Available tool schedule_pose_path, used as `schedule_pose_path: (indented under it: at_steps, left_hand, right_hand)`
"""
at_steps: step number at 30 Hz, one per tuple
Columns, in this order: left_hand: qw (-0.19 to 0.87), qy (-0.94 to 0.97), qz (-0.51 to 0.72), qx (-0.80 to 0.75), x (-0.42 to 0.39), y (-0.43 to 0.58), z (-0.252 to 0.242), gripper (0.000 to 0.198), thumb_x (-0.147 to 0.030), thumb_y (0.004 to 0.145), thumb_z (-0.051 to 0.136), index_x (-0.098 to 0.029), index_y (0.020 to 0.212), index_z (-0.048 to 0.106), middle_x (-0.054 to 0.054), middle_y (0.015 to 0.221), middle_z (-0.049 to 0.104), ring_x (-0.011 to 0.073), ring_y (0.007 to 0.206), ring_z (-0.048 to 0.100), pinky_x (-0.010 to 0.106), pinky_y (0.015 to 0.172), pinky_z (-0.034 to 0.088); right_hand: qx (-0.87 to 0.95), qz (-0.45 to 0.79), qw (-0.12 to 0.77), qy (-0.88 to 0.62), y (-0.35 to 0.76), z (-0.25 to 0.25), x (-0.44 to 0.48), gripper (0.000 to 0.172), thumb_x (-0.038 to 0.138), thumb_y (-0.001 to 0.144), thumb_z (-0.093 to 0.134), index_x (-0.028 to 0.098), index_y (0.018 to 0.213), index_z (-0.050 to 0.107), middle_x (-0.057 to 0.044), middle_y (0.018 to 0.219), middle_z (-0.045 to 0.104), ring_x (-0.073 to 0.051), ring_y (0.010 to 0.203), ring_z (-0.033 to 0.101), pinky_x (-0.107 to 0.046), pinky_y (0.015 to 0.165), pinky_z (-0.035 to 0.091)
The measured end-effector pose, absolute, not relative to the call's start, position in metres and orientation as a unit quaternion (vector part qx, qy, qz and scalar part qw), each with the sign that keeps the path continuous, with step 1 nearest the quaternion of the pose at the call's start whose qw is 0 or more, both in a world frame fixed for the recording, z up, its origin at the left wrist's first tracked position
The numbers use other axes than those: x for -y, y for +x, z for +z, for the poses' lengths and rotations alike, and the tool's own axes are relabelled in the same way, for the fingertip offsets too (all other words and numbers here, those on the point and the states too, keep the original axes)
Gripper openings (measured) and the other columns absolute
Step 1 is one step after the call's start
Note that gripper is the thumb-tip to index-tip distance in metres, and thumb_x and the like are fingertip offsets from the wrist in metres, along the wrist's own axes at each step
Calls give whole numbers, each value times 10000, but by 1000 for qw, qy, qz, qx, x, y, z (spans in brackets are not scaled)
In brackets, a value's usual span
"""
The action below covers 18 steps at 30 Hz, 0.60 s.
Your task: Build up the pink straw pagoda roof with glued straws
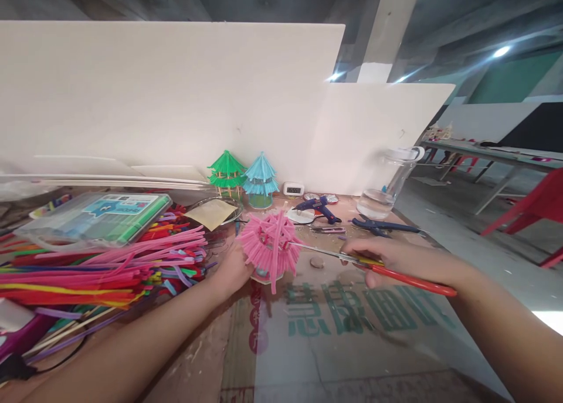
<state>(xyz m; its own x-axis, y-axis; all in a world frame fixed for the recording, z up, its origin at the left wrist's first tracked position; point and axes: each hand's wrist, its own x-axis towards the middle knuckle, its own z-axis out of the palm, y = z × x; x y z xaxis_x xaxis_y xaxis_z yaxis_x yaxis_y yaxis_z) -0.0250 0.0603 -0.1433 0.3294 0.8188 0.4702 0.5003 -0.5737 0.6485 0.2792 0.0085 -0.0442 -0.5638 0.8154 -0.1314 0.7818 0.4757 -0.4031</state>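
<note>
My left hand (pixel 232 269) is closed around the near-left side of a small pink pavilion model (pixel 264 244). Strips of pink pipe cleaner form its roof, and one longer strip lies across the front. My fingertips are partly hidden behind it. In my right hand (pixel 373 253) is a pair of long-nosed pliers (pixel 409 278) with red and yellow handles. Their thin metal tip points left and reaches the right side of the pink roof; whether it grips a strip cannot be made out. A small round disc (pixel 317 263) lies on the table under the tip.
A heap of coloured pipe cleaners (pixel 97 274) and a plastic case (pixel 105 218) fill the left. Behind stand green (pixel 226 171) and blue (pixel 261 180) pavilion models, a digital clock (pixel 293 189), a glue gun (pixel 319 208), dark-handled pliers (pixel 387 225) and a water jug (pixel 387 186).
</note>
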Motion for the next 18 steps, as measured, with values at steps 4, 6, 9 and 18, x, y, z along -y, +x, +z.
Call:
schedule_pose_path:
  at_steps: [4,6,9,18]
  left_hand:
    - [155,809,376,-425,-66,-28,-149,287,-212,783,487,-180,999,673,118,1132,677,281,1136,557,446,1029,398]
    - [137,815,363,-431,-67,-29,-150,290,-194,780,466,-175,979,676,119,1069,695,277,1090,582,439,1000,427]
    - [132,818,357,-432,-67,-30,-150,296,-167,769,457,-181,961,681,104,1004,708,260,1035,606,410,966,458]
    - [103,814,355,-447,-63,-28,-147,313,-149,732,440,-174,956,658,131,1060,680,287,1066,584,461,984,439]
  right_hand:
    - [833,223,42,-504,295,-49,-15,437,554,734,592,241,1038,612,-30,989,635,-265,902,591,-317,747,455]
    - [828,230,35,-510,302,-51,-18,441,547,733,601,252,1061,610,-23,995,633,-265,905,590,-316,745,452]
    - [835,237,22,-496,306,-51,-19,374,481,747,613,254,1045,607,-14,974,627,-244,879,587,-300,723,443]
    - [854,245,20,-459,270,-46,-11,324,454,742,614,222,967,590,-21,926,610,-222,825,561,-285,699,420]
